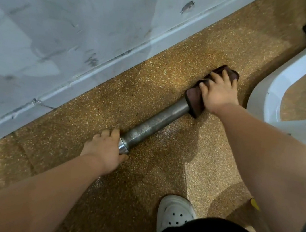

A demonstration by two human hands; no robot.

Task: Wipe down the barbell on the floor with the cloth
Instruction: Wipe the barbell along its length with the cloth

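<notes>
White clog [175,212] nearest; left hand [106,148] grips barbell [155,123] end, right hand [217,92] clutches cloth [194,101]; wall [63,29] alongside.

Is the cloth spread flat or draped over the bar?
Draped over it: the cloth curves around the barbell under the right hand.
</notes>
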